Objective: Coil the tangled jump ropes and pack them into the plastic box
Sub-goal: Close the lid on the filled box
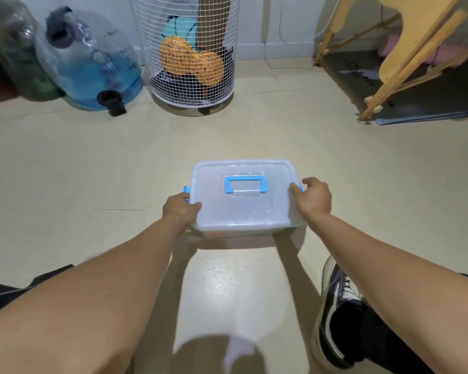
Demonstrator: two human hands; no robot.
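Box first: it sits on the pale floor right in front of the person, lid on, the blue handle folded flat across the top. It looks cloudy-clear, and I can't make out whether anything is inside. No jump ropes are anywhere in sight from where I stand.

Both hands are on it, one at each short end. The left hand grips the near left corner, thumb lying on the lid and the fingers curled down the side beside the blue left clip. The right hand has its fingers wrapped over the right edge, covering most of the right clip; whether that clip is snapped shut or loose I can't tell.

To my eye this is either the very start or the very end: the box being set in place or the clips being worked. With the lid shut and no ropes showing, I can't judge which.

If it's the start, the next move calls for popping both clips outward together and lifting the lid clear, then finding the ropes.

Behind, by the wall, stand a wire basket with balls in it and a big water jug. A dark sneaker is at lower right.
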